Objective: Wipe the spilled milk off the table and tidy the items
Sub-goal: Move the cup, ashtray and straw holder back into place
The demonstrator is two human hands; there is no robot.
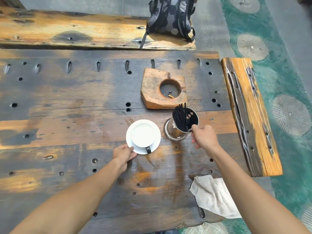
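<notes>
A weathered wooden bench (67,102) of scorched, dark-stained planks fills most of the view, dotted with round bolt holes and a row of slotted notches toward 12 o'clock. Beyond it at 11 o'clock runs a long orange-brown plank seat (76,31), with a grey patterned backpack (170,16) standing on its right end at 12 o'clock. A shorter plank seat (251,115) lies along the 3 o'clock side. The floor (283,78) there is green, set with round ribbed grey stepping stones (252,47); grey concrete shows near 1 o'clock. Daylight is soft and even
</notes>
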